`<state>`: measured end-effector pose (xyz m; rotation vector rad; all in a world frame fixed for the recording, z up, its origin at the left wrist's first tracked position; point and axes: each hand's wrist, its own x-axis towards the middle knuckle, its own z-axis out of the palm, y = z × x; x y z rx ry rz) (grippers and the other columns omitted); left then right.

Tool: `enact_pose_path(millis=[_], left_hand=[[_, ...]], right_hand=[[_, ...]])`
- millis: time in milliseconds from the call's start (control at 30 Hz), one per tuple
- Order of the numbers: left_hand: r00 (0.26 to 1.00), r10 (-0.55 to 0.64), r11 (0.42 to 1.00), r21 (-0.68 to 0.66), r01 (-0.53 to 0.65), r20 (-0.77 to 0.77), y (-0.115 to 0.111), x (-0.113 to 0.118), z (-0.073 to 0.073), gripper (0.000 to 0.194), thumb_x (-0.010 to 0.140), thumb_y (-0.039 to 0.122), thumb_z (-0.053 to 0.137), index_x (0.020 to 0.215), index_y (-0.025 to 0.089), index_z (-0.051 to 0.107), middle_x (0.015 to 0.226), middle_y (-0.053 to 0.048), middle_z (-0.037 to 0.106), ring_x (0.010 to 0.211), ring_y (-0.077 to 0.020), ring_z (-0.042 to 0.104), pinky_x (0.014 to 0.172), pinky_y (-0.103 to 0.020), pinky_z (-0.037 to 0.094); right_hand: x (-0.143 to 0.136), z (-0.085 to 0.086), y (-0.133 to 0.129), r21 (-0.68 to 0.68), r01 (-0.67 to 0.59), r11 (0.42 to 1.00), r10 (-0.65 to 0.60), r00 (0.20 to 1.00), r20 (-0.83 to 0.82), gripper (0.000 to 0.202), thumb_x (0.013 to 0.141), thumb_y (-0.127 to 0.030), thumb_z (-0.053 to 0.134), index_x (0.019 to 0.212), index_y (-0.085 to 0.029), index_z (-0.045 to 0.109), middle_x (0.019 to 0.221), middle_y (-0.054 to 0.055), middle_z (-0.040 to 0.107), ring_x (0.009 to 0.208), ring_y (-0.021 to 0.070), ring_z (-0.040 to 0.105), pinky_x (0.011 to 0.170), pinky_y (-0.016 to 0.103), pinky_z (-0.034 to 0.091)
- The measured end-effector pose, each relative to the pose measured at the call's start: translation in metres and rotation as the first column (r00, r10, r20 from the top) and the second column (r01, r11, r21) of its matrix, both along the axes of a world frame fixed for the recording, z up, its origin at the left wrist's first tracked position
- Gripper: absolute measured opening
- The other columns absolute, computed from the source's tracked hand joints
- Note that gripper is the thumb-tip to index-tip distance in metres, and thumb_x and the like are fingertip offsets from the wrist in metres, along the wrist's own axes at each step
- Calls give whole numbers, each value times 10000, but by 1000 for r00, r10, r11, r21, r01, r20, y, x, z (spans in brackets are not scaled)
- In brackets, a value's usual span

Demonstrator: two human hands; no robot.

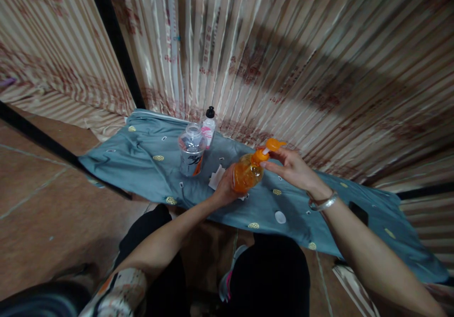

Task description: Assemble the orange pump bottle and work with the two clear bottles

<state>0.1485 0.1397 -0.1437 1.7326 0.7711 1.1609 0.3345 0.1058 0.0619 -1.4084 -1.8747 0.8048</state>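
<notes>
One orange bottle (245, 177), left hand (226, 186) partly hidden

Pump bottle (246, 175) looks glossy see-through plastic, cup (190, 162) shiny clear plastic, bench cover (262, 206) matt wrinkled cloth, curtain (220, 47) satiny cloth, bracelet (328, 202) polished metal.

Worktop (298, 206) draped in blue-green pineapple-print cloth (149, 142). From middle: clear plastic container (191, 158) at ten o'clock, black-capped bottle (208, 130) just behind; white paper (215, 179) toward nine; white disc (280, 217), five; dark flat object (358, 213), three.
</notes>
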Motion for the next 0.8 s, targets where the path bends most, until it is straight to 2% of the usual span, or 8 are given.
enact_pose_path(millis=[67, 233, 433, 667, 800], left_hand=[[1000, -1, 1000, -5, 1, -2, 0, 1, -1, 635, 941, 426, 874, 1488, 207, 635, 1431, -148, 701, 1277, -339, 702, 1109, -599, 593], [1000, 14, 1000, -5, -14, -12, 1, 4, -4, 642, 933, 410, 881, 1485, 194, 638, 1455, -162, 687, 1323, -360, 680, 1151, -634, 556], [999, 24, 1000, 10, -24, -21, 1, 2, -3, 466, 1051, 421, 744, 1454, 202, 666, 1489, -143, 675, 1289, -326, 706, 1070, -576, 617], [1000, 7, 1000, 4, -7, -26, 1, 1, -2, 506, 1028, 432, 774, 1466, 208, 658, 1479, -148, 682, 1292, -328, 703, 1092, -581, 608], [1000, 8, 1000, 11, -8, -26, 1, 0, -1, 515, 1028, 431, 773, 1475, 206, 652, 1496, -150, 672, 1307, -336, 696, 1100, -594, 600]], right_hand=[[0, -2, 0, 7, 3, 1000, -3, 1000, -3, 594, 788, -778, 882, 1090, -268, 843, 1152, 79, 855, 1148, 327, 780, 1144, 533, 591], [0, -9, -1, 50, 43, 998, -43, 999, 9, 588, 790, -785, 878, 1058, -264, 835, 1136, 81, 862, 1099, 320, 788, 1115, 526, 602], [-2, -11, -5, 87, 78, 993, -83, 995, 50, 581, 810, -784, 862, 1064, -263, 824, 1129, 86, 866, 1086, 337, 797, 1115, 546, 599], [0, 1, -2, 27, -17, 999, 16, 999, 40, 577, 808, -783, 864, 1071, -270, 839, 1158, 83, 858, 1128, 337, 787, 1145, 527, 587], [-1, -2, 0, 20, -5, 1000, 6, 1000, -30, 576, 795, -781, 877, 1078, -281, 836, 1177, 72, 857, 1160, 328, 780, 1164, 529, 575]])
